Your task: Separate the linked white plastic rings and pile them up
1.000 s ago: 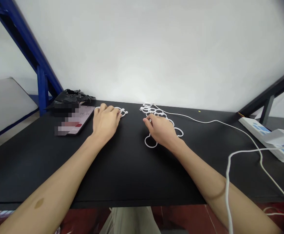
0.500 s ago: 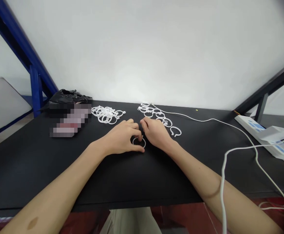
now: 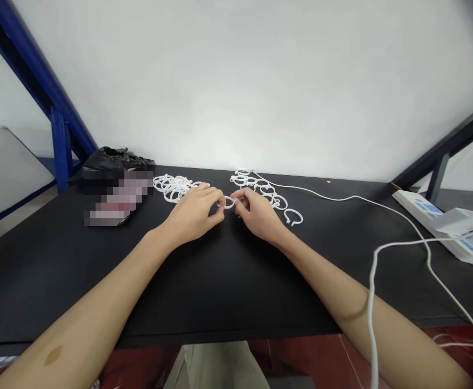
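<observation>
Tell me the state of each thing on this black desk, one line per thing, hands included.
left hand, pinching the white ring
right hand, pinching its other side
white ring, held between both hands; clasp unclear
left ring pile, heaped on the desk
right ring pile, spread loosely
single ring, lying apart, gap open
white cable, slack across the desk

The left arm (image 3: 98, 313) and right arm (image 3: 341, 302), both bare, reach forward and converge in the middle. The left hand (image 3: 193, 213) and right hand (image 3: 258, 213) meet fingertip to fingertip, backs up. Each grip is a closed pinch of thumb and forefinger, with the other fingers loosely curled.
</observation>
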Motion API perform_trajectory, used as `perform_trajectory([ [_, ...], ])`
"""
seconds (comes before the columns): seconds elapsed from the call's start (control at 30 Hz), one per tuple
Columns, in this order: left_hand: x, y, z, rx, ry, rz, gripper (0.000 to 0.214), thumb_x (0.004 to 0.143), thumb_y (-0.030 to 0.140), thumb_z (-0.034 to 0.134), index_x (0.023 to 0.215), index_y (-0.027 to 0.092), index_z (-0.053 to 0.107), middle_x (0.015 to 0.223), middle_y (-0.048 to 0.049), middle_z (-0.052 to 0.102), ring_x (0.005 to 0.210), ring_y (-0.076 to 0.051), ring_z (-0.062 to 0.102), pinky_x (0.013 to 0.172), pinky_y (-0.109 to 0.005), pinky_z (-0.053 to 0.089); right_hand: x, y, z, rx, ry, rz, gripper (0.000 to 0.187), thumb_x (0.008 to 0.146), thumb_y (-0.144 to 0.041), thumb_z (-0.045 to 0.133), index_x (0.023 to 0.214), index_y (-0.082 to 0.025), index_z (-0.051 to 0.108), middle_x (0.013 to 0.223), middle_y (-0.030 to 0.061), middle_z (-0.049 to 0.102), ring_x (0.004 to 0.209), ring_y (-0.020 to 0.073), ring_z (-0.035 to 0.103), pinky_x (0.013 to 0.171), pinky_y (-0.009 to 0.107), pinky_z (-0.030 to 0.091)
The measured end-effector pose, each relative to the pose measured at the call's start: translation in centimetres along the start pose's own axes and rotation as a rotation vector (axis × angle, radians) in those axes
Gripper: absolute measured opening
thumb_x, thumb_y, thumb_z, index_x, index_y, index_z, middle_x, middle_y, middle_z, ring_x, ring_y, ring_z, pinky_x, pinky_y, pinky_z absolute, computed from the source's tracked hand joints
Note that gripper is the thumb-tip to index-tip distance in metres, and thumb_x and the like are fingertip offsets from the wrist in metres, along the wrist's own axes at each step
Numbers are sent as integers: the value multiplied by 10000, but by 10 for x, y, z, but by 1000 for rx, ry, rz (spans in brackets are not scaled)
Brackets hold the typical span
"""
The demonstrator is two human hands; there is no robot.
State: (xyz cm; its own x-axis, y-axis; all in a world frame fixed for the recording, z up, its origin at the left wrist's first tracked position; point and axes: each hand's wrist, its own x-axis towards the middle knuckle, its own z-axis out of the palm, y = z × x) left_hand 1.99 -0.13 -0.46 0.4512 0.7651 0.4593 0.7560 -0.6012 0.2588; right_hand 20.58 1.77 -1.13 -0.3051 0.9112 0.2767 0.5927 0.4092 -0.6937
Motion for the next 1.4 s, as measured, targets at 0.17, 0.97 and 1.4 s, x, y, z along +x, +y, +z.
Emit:
perform_trajectory([
  [0.17,-1,-1,0,-24,6,-27,98,920,274,513,863,205,555,839,-22,634,841,-218,500,807,-380,416,2,-2,0,175,38,43,125,897,-188,529,987,-164,612,828,34,675,751,150,649,751,306,515],
  [0.97,-1,-16,6,188,189,-115,226,941,220,471,1020,183,680,1044,-77,684,989,-280,482,874,-453,431,2,8,-9,-647,27,-36,93,838,-244,575,824,-177,638,969,123,606,991,295,567,839,416,465],
  [1.4,0,-5,3,-112,183,-21,218,955,316,508,980,208,696,969,-36,708,906,-211,509,831,-361,454,-3,-8,5,225,5,-125,52,865,-243,596,875,-197,617,824,6,688,737,131,648,713,281,516],
])
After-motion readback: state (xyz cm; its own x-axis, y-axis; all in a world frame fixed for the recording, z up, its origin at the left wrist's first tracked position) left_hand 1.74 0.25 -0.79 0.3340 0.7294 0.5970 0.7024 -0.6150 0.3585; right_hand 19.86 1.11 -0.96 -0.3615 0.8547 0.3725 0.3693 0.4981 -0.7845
